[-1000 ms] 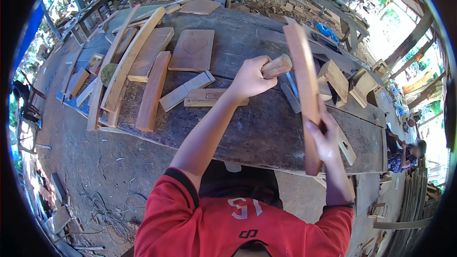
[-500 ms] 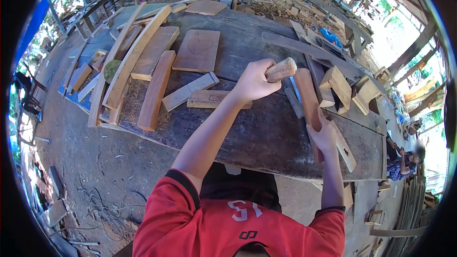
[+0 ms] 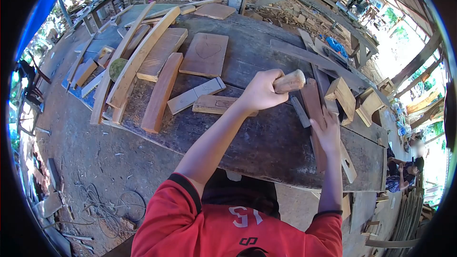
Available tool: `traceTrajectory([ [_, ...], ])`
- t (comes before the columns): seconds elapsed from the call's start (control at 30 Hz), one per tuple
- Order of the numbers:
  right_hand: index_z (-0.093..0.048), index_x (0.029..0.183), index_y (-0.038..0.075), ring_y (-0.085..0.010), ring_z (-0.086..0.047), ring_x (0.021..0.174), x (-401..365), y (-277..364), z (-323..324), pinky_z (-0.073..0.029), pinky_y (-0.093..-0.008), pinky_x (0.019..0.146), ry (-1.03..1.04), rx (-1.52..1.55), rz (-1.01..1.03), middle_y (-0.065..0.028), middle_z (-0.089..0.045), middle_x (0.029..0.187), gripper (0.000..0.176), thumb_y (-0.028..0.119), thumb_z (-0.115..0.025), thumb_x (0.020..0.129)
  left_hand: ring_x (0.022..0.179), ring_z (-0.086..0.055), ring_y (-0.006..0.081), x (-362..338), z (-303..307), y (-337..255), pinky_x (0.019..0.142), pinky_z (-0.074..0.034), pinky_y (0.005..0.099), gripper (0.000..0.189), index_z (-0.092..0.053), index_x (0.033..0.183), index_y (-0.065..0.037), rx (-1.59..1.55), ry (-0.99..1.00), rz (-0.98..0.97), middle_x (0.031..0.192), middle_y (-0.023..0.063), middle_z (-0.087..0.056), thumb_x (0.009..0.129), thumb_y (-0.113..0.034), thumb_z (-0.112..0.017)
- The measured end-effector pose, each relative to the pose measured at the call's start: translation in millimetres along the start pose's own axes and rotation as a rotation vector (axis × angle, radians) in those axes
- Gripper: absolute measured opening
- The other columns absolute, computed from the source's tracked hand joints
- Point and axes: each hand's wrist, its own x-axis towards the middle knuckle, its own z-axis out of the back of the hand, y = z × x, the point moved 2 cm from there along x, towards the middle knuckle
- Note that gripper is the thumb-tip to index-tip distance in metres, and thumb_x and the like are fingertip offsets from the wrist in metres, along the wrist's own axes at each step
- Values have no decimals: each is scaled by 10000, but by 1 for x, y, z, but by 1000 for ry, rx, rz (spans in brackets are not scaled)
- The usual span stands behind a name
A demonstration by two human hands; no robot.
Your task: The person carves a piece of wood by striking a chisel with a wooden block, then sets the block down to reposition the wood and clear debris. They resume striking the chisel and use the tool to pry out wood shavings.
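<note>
My left hand (image 3: 263,90) is closed round a thick, rounded wooden handle (image 3: 289,81), whose pale end points right above the workbench (image 3: 257,147). Any far part of it is hidden by the hand. My right hand (image 3: 327,131) grips a long reddish-brown wooden plank (image 3: 314,99) lying on the bench, thumb along its left edge and fingers over its top. Just left of this plank lies a small grey bar (image 3: 300,112). A pale piece of wood with a slot (image 3: 348,164) lies to the right of my right wrist.
Angled wooden blocks (image 3: 342,99) stand at the bench's right. To the left lie a board with a heart drawn on it (image 3: 204,53), a marked wood strip (image 3: 196,96) and long curved pieces (image 3: 143,57). A coiled cable (image 3: 102,207) is on the floor. Another person (image 3: 402,173) sits far right.
The plank under my right hand now lies lower and flatter on the bench, and that hand has shifted up along it. My left hand with the handle has moved slightly right and down.
</note>
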Motion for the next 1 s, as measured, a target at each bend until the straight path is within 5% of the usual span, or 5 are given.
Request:
traceTrajectory([
  [0.1,-472,1235,5,-293,-457,1126,29,44,-5,-399,-380,888,-94,265,301,-172,-513,1150,647,363,-672,735,611,-480,102,0,5,-2,571,-405,272,205,-535,775,-9,-18,3,40,659,64,-537,648,-101,-666],
  [0.3,-447,1227,-19,-158,-516,1018,60,140,-36,-442,-279,827,17,1197,214,-108,-521,1148,576,235,-694,774,666,-503,100,-4,12,8,596,-410,265,295,-557,880,-7,-89,-16,-11,744,49,-576,665,-145,-705],
  [0.43,-476,1179,-23,-118,-550,920,73,160,-37,-444,-242,811,6,1218,184,-79,-572,1048,448,140,-663,805,784,-575,179,-16,48,4,694,-443,306,367,-556,952,-5,-43,118,19,885,93,-600,683,-192,-722],
  [0.7,-477,1135,-18,-175,-581,915,72,155,-52,-423,-289,833,-153,1362,134,-100,-614,936,301,162,-502,897,1020,-486,299,-89,56,72,926,-327,412,583,-582,913,-68,862,78,97,977,101,-560,552,-486,-770],
  [1.0,-452,999,42,-170,-519,622,66,133,-42,-425,-279,578,-381,1739,15,-82,-518,726,199,167,-546,875,1015,-511,223,-91,27,67,901,-323,371,507,-588,908,-103,662,245,38,957,54,-581,539,-383,-792],
])
